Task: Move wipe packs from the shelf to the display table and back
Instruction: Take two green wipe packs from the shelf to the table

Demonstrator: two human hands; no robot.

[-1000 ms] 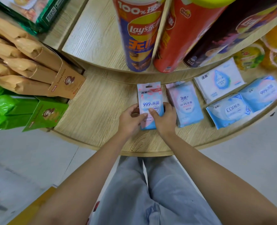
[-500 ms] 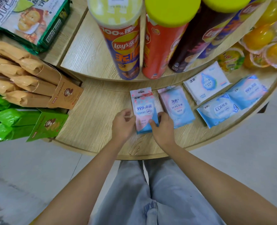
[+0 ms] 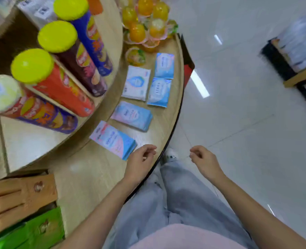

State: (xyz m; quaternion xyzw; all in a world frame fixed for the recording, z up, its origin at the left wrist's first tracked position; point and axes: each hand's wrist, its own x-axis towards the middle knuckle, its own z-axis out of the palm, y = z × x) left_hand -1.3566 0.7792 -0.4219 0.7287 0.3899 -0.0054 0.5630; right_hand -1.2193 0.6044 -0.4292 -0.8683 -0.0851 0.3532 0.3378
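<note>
The flat pink-and-blue wipe pack (image 3: 112,140) lies on the round pale-wood counter (image 3: 87,169), at ten o'clock just beside the left hand (image 3: 139,162). That hand and the right hand (image 3: 203,161) hang loosely curled, holding nothing.

Five wipe packs are lying flat along the display table (image 3: 94,177) rim, none touching. Near pink-blue pack (image 3: 112,140) is sitting closest, second pink-blue pack (image 3: 132,115) beyond it, then white pack (image 3: 136,83) beside near blue pack (image 3: 159,92) and far blue pack (image 3: 164,65).

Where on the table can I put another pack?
The round wooden table is bare between the nearest pink-and-blue wipe pack and the brown cardboard box. Farther along, blue and white packs and orange jelly cups crowd it.
</note>
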